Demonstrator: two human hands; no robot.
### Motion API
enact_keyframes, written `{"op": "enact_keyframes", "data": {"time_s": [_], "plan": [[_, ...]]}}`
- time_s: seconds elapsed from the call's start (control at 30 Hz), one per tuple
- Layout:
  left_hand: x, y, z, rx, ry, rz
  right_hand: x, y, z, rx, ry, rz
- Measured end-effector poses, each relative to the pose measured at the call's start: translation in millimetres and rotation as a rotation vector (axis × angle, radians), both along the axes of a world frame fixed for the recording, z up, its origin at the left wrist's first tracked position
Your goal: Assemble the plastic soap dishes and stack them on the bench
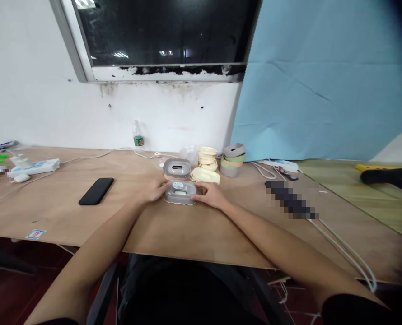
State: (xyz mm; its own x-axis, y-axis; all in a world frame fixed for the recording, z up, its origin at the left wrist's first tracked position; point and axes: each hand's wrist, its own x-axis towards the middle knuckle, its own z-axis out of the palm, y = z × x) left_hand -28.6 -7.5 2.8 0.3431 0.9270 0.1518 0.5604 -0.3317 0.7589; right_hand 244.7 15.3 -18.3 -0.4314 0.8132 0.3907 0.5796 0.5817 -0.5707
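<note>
A grey oval plastic dish [184,195] with a light slot in its middle and a round pale sticker on its upper left rests on the table in front of me. My left hand [155,190] grips its left end. At the right end, the thumb and fingers of my right hand [210,195] close on it. Just behind stands another grey oval dish [177,168] with a dark slot, above an orange rim. Cream oval trays [206,175] lie to its right, with a stack of more cream trays [208,158] behind them.
Nested grey, green and orange bowls [233,160] stand at the back right, near a clear plastic container [189,155]. A black phone [96,191] lies left; a bottle [138,136] stands by the wall. Power strips [35,167] and cables cross the wooden table [174,234].
</note>
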Motion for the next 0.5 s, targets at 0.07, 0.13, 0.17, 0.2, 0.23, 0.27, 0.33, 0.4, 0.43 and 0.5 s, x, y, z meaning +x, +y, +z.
{"op": "enact_keyframes", "data": {"time_s": [0.07, 0.13, 0.17, 0.2, 0.23, 0.27, 0.33, 0.4, 0.43, 0.5], "plan": [[-5.7, 4.7, -2.0, 0.008, 0.005, 0.05, -0.8, -2.0, 0.1, 0.001, -0.017, 0.011], [-12.1, 9.2, -5.0, 0.03, 0.034, 0.139, -3.2, -5.5, 0.9, 0.029, -0.025, 0.028], [-14.9, 11.1, -6.6, 0.033, 0.056, 0.177, -5.0, -7.6, 1.4, 0.051, -0.023, 0.04], [-17.4, 12.5, -8.1, 0.038, 0.069, 0.209, -6.9, -9.6, 1.9, 0.075, -0.02, 0.057], [-19.3, 13.5, -9.5, 0.041, 0.076, 0.229, -8.9, -11.3, 2.3, 0.098, -0.018, 0.083], [-20.5, 14.2, -10.8, 0.046, 0.075, 0.24, -10.7, -12.6, 2.5, 0.117, -0.016, 0.115], [-21.5, 15.0, -13.1, 0.064, 0.062, 0.252, -13.7, -13.7, 2.5, 0.139, -0.018, 0.182], [-21.2, 16.1, -15.1, 0.085, 0.069, 0.271, -15.4, -13.0, 2.1, 0.14, -0.016, 0.223], [-21.0, 16.9, -16.1, 0.094, 0.084, 0.283, -15.8, -12.1, 1.9, 0.137, -0.011, 0.228], [-20.7, 18.6, -17.5, 0.114, 0.121, 0.323, -16.2, -10.4, 1.3, 0.13, -0.003, 0.22]]}}
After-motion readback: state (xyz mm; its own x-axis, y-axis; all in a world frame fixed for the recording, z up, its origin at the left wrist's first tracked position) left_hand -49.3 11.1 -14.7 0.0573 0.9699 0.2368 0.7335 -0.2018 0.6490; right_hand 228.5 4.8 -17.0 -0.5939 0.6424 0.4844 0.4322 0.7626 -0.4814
